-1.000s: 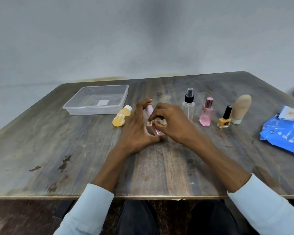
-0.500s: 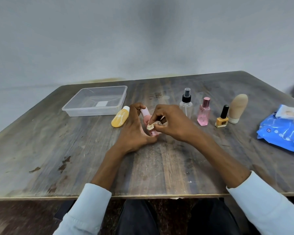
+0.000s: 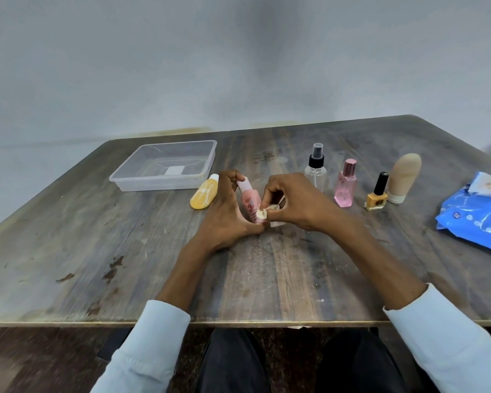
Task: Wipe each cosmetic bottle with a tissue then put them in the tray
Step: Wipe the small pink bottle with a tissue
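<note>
My left hand holds a pink tube bottle by its cap and base, tilted over the table's middle. My right hand pinches a small crumpled tissue against the tube's lower side. A clear plastic tray stands at the back left with nothing but a white label in it. An orange bottle lies on its side just in front of the tray. To the right stand a clear spray bottle, a pink perfume bottle, a yellow nail polish and a beige tube.
A blue wipes pack lies at the table's right edge. The worn wooden table has its front edge close to my lap. A grey wall rises behind it.
The tissue in my right hand has slid down the pink tube toward its lower end. My left hand has turned the tube slightly, showing more of its side.
</note>
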